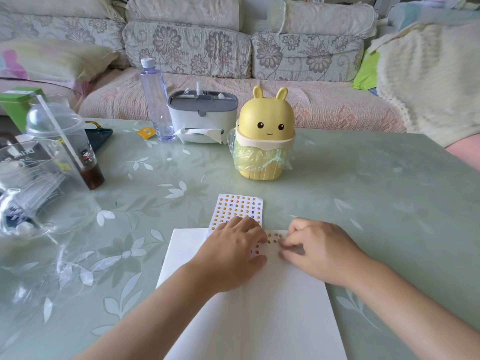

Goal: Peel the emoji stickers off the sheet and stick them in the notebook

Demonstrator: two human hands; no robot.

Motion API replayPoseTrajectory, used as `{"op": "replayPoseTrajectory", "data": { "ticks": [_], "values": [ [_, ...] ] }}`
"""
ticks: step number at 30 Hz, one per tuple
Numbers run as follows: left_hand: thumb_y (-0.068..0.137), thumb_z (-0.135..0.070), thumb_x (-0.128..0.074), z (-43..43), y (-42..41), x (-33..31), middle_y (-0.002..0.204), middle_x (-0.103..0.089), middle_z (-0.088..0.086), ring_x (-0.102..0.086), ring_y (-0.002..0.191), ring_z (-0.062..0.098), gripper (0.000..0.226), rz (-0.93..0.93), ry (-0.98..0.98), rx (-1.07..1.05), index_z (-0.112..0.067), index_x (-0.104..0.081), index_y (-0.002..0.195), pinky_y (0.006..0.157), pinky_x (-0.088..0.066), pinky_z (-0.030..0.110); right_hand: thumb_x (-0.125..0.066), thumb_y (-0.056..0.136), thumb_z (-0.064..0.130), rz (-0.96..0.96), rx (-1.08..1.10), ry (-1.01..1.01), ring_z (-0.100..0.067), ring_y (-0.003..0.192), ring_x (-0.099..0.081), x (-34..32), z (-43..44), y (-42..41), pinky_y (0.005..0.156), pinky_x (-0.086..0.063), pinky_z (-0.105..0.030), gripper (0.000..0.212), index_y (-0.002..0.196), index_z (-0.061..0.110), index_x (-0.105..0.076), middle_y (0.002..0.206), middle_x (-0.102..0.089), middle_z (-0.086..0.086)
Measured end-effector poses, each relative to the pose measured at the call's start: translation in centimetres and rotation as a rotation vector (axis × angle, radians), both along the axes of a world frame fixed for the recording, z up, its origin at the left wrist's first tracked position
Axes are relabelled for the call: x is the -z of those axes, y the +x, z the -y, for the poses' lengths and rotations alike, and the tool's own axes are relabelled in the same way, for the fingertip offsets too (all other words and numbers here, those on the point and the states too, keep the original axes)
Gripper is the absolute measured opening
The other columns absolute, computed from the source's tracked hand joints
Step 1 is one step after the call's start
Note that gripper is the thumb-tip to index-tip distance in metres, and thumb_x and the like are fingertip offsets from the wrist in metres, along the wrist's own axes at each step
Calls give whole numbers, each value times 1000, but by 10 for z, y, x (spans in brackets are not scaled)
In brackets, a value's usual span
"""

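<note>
Fingers (248, 226) flat, our left hand (231, 255) is steadying the notebook (285, 307); right hand (319, 253) is curling over stickers (275, 235), grasp unclear; firm pressing advised.

Head-worn view (wide-angle), facing forward and down, close over table (363, 190)

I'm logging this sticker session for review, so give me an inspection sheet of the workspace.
Surface: glossy pale green table with a leaf pattern.
Job's things: sticker sheet lies at the open notebook's far edge; a few stickers already on its page.
Clutter: rabbit bin, tissue box, water bottle, lidded cup with straw, clear packaging at left.
Hands: left hand rests flat across notebook and sheet; right hand curled, fingertips on the page; held sticker cannot be told.
Cables: nothing seen.
Surroundings: floral sofa behind the table.
</note>
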State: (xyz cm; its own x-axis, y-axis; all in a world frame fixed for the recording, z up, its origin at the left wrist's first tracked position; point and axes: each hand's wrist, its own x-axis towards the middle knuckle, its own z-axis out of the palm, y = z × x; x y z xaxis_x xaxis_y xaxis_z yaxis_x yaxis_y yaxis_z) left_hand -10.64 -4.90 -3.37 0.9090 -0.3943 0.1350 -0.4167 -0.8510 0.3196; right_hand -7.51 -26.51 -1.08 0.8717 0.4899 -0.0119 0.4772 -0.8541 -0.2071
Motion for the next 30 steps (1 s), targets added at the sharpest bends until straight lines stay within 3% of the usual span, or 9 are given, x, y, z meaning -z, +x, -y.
{"op": "replayPoseTrajectory", "data": {
  "ticks": [5, 9, 13, 19, 25, 30],
  "values": [
    [97, -45, -52, 1, -1, -2, 134, -46, -15, -37, 125, 11, 33, 4, 6, -8, -32, -54, 128, 102, -26, 22, -45, 86, 55, 92, 4, 33, -8, 92, -57, 7, 11, -12, 72, -43, -26, 38, 112, 40, -69, 101, -56, 17],
    [96, -45, -52, 4, -2, -2, 132, -46, -14, -39, 124, 12, 33, 7, 15, -19, -32, -53, 126, 103, -28, 24, -36, 87, 60, 114, -50, -30, -12, 109, -47, 15, 9, -17, 84, -47, -31, 55, 133, 37, -57, 117, -50, 14],
    [97, -47, -51, 3, -2, -1, 133, -43, -16, -38, 125, 12, 32, 0, 33, -20, -34, -50, 127, 104, -27, 24, -39, 92, 57, 195, -57, -59, -18, 113, -50, 26, 11, -21, 84, -53, -39, 47, 126, 36, -64, 130, -55, 6],
    [97, -49, -53, 3, 0, -3, 133, -42, -18, -37, 124, 10, 33, -12, 42, -24, -36, -49, 127, 100, -26, 22, -45, 92, 50, 285, -72, 26, -20, 109, -60, 32, 19, -22, 76, -57, -40, 39, 116, 33, -70, 127, -64, 3],
    [95, -48, -55, 2, 1, -1, 129, -44, -18, -37, 120, 8, 32, -17, 30, -12, -36, -51, 124, 98, -27, 21, -43, 93, 51, 271, -87, -19, -19, 116, -54, 34, 21, -23, 82, -55, -37, 45, 130, 33, -60, 134, -58, 5],
    [92, -46, -60, 3, 2, -2, 131, -44, -20, -36, 124, 7, 46, -34, -22, -25, -38, -42, 134, 106, -29, 25, -45, 91, 50, 329, -92, 9, -20, 107, -59, 30, 29, -19, 77, -54, -38, 36, 109, 33, -71, 125, -63, 5]
  ]
}}
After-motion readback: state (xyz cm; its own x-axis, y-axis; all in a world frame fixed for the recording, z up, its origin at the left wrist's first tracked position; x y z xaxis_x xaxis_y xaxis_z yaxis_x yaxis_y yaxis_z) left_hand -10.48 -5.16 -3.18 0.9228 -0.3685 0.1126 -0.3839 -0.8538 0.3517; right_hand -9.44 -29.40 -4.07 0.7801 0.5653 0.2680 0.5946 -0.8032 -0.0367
